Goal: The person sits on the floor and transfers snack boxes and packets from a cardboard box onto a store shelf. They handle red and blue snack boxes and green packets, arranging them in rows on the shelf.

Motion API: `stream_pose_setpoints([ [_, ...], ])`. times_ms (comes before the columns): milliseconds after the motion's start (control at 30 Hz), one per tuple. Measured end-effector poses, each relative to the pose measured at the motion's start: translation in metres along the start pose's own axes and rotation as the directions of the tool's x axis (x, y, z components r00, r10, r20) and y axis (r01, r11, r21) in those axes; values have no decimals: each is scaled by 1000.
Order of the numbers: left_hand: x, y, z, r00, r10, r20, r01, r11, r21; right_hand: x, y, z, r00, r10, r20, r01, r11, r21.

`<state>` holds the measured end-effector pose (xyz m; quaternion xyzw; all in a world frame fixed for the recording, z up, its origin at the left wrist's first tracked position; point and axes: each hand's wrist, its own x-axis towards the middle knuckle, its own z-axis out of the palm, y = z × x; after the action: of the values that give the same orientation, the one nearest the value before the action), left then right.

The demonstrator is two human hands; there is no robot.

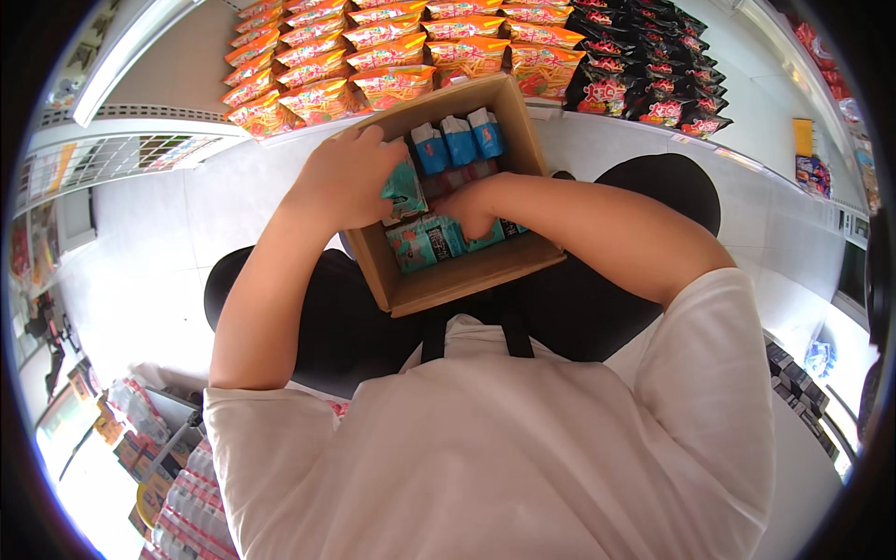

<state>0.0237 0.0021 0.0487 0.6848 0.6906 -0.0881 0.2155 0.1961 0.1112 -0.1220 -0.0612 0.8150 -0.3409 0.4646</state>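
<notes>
An uncovered cardboard box [462,290] rests tilted in front of me, between my knees. My left hand [353,175] is at the box's left side, its fingers around a teal snack package [404,185] at the inner wall. My right hand [470,210] reaches down into the box, touching the teal packages [423,245] lying along the near side; its fingertips are partly hidden, so its grip cannot be told. Several blue-and-white packages [458,143] stand in a row at the far side of the box. Reddish packages [458,176] show between the two groups.
Beyond the box, a low shelf holds rows of orange snack bags [465,59] and black snack bags [605,91]. A white wire rack [140,164] stands at the left. Plastic-wrapped bottles [192,504] are stacked at lower left, dark boxed goods [801,392] at right.
</notes>
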Motion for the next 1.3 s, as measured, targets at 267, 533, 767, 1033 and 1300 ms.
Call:
stream_pose_setpoints([
  [267,-17,-6,-9,972,-230,-52,204,931,-301,-77,-40,-55,916,217,-336,-146,964,223],
  [533,-6,-15,-14,905,-308,294,421,543,-726,-88,-65,-35,595,65,-801,174,963,207],
  [767,-11,-14,-9,892,-445,-83,348,792,-502,-91,-39,-59,770,206,-604,47,926,375],
  [1033,-25,-24,-22,841,-473,-264,347,844,-409,-62,-14,-78,860,308,-406,-5,802,597],
  [1300,-36,-25,-26,836,-453,-308,330,865,-378,-36,-10,-68,684,538,-493,246,467,850],
])
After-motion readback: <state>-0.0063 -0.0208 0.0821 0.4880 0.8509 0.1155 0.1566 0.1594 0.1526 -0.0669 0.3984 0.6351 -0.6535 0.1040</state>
